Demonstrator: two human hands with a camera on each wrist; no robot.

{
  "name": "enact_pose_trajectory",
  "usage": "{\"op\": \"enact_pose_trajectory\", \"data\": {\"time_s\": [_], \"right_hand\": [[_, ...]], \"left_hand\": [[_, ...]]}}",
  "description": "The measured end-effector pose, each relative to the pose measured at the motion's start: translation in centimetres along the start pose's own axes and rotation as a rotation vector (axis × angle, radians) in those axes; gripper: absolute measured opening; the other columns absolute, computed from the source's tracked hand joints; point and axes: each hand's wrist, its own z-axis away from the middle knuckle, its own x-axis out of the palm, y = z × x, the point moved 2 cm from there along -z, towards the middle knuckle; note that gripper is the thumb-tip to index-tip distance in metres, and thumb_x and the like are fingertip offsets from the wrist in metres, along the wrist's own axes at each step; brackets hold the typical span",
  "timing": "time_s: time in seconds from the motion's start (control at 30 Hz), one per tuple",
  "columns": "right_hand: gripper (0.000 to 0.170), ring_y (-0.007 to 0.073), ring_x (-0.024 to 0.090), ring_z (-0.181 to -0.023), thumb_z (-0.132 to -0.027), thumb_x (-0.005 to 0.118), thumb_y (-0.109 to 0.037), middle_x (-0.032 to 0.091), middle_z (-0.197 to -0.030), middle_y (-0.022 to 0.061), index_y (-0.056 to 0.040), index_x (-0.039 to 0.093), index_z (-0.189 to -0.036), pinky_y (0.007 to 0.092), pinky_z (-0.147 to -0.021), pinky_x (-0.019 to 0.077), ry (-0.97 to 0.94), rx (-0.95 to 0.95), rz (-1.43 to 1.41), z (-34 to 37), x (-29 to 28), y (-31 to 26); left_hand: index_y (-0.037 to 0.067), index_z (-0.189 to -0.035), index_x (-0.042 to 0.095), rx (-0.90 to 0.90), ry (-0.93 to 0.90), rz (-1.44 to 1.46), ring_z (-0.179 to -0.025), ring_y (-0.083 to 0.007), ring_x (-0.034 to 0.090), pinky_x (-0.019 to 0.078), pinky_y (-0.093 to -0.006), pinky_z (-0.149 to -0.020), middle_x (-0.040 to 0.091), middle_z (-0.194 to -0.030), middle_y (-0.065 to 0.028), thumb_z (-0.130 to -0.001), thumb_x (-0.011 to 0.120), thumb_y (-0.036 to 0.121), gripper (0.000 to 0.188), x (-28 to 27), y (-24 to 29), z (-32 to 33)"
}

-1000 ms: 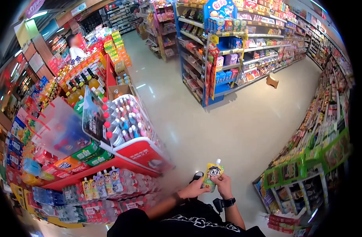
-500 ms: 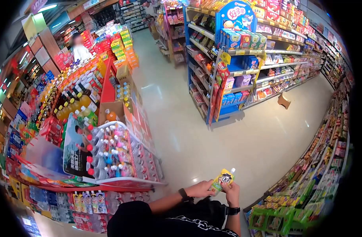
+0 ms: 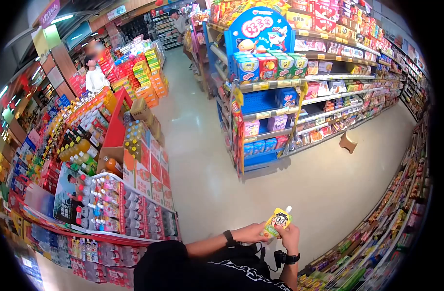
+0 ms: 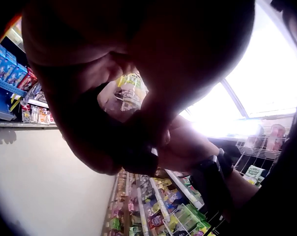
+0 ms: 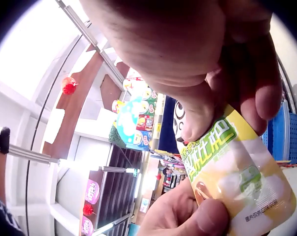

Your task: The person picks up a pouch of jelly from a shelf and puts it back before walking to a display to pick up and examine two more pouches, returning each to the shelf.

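Observation:
A yellow-and-green spout pouch with a white cap and a cartoon face is held in front of the body, leaning right in the head view. My right hand grips its right side, the thumb lying across the printed front. At the lower left, my left hand pinches the pouch's bottom corner. In the right wrist view, the right hand is above and the left thumb presses the lower edge of the pouch. The left hand is dark in the left wrist view and partly hides the pouch.
Bottled drinks and stacked cartons stand at the left. A blue-ended snack shelf stands ahead, with a small brown stool on the floor beside it. Packets line a shelf at the right. A person stands at the far left.
The head view has shifted, bringing the blue shelf end nearer. The pouch has tipped from nearly upright toward the right and moved slightly right, with both hands still gripping it.

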Motion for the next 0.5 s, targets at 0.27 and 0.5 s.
{"op": "enact_pose_trajectory", "data": {"time_s": [0.27,0.5], "right_hand": [[0.023,0.0082,0.058,-0.055,-0.086,0.077,-0.015,0.065,-0.067,0.0036,0.0035,0.068,-0.096,0.0253,-0.048,0.0476,-0.011,-0.059,0.006,-11.4,-9.9,-0.4],[0.027,0.0100,0.057,-0.050,-0.091,0.075,-0.024,0.063,-0.066,0.0040,0.0015,0.065,-0.094,0.0244,-0.046,0.0461,0.102,0.045,-0.057,-23.2,-17.3,-0.7]], "left_hand": [[-0.004,-0.125,0.046,0.070,0.051,0.075,-0.090,-0.0368,0.069,0.0521,-0.0426,-0.079,0.068,-0.098,-0.0240,-0.089,0.073,0.028,0.056,0.2,2.4,-14.2],[-0.003,-0.131,0.046,0.022,-0.070,0.058,-0.094,-0.0366,0.067,0.0525,-0.0427,-0.083,0.067,-0.104,-0.0231,-0.085,0.074,0.025,0.060,-4.4,5.9,-29.6]]}}
